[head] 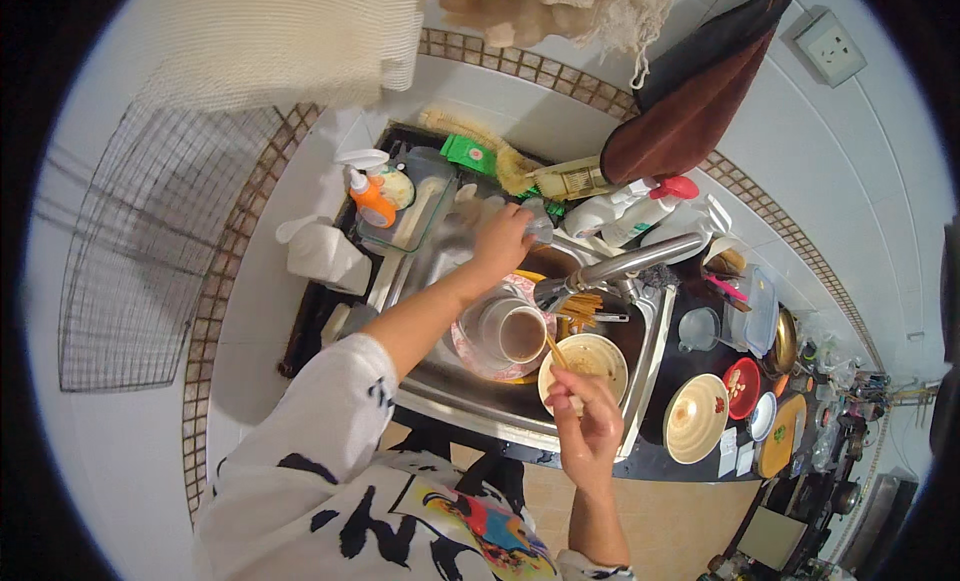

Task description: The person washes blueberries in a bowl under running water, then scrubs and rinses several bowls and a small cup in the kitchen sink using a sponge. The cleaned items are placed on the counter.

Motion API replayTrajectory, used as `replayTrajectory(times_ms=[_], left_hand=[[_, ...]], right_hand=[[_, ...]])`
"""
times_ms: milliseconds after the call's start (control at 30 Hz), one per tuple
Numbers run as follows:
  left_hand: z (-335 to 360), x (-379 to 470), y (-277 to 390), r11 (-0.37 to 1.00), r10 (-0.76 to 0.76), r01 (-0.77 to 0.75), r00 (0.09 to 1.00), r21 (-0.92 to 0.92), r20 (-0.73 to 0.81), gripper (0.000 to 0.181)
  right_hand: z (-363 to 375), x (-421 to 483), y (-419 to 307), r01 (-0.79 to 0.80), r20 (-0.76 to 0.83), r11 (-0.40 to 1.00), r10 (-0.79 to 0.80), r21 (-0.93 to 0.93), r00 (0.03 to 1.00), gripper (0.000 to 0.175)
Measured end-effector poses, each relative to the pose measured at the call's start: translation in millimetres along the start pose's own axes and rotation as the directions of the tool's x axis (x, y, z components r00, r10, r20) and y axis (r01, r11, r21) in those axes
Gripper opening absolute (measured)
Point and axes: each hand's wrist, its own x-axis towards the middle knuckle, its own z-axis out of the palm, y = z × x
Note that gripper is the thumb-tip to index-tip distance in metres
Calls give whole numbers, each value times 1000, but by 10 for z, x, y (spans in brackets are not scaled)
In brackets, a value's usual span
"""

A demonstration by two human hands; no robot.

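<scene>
My left hand [501, 239] reaches across to the back of the stainless-steel sink [431, 262], its fingers on a crumpled-looking clear plastic item [538, 224]. Over the front right of the basin, my right hand [589, 423] grips light wooden chopsticks [555, 348], their tips above a cream bowl [600, 356] with food residue. Left of that bowl, a white cup or small bowl [523, 335] of cloudy brownish liquid rests in stacked dishes, above a pink-patterned plate [466, 344]. More chopsticks [581, 308] lie behind, partly hidden by the faucet [622, 266].
A glass dish [409, 221], an orange bottle [373, 202] and a white container [322, 254] stand left. Spray bottles [630, 213] line the back. On the right counter are a large cream bowl [695, 419], a red bowl [742, 386] and a cutting board [780, 434]. A brown cloth [697, 100] hangs above.
</scene>
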Motion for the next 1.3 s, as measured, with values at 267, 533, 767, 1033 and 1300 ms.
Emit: replayTrajectory(times_ms=[267, 533, 767, 1033, 1300], left_hand=[[326, 276, -229, 963, 169, -157, 985, 218, -37, 19], [-590, -391, 274, 540, -479, 401, 869, -740, 121, 24], [-1458, -1048, 358, -110, -416, 400, 813, -910, 408, 26], [-2179, -1186, 193, 238, -496, 586, 759, -774, 422, 16], [-2154, -1211, 272, 656, -415, 422, 894, -626, 169, 22]], right_hand=[[-158, -558, 611, -246, -108, 969, 245, 6, 963, 24], [341, -24, 1161, -350, -31, 921, 361, 171, 932, 35], [918, 708, 1432, -551, 111, 661, 584, 510, 804, 81], [1327, 593, 1625, -369, 316, 829, 247, 420, 916, 36], [1467, 502, 1457, -194, 403, 945, 75, 263, 912, 17]])
